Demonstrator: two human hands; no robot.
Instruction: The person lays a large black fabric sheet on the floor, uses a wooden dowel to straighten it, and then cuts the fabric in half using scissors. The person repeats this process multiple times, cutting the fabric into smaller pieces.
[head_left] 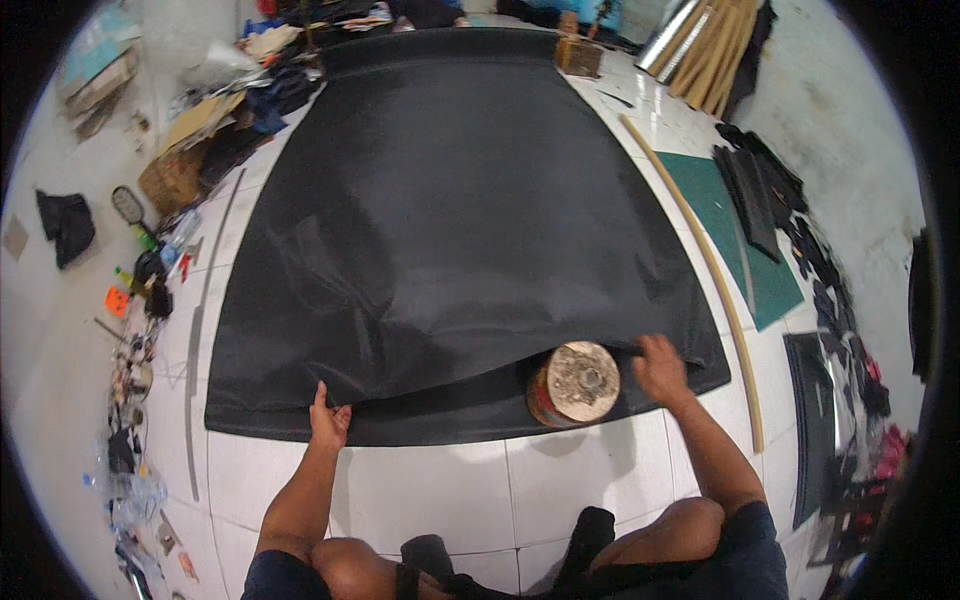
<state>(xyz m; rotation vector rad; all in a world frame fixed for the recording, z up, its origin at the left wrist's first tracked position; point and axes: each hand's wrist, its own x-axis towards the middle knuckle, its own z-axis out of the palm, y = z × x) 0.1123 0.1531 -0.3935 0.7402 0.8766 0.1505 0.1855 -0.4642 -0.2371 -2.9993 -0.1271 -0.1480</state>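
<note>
A large black sheet of fabric [450, 220] lies spread over the white tiled floor, in layers, its top layer lifted and rippled along the near edge. My left hand [328, 420] pinches that near edge at the left. My right hand [660, 368] grips the same edge at the right. Between my hands a round, red-sided tin-like cylinder [574, 383] with a dusty top rests on the lower layer, partly tucked under the raised edge. My bare knees show at the bottom of the view.
A long wooden stick [700, 250] and a green cutting mat [745, 240] lie right of the fabric, with black cut pieces [790, 215] beyond. A metal ruler [198, 330], cardboard scraps and small clutter line the left. A wooden block [578, 57] and rolls [700, 40] stand at the back.
</note>
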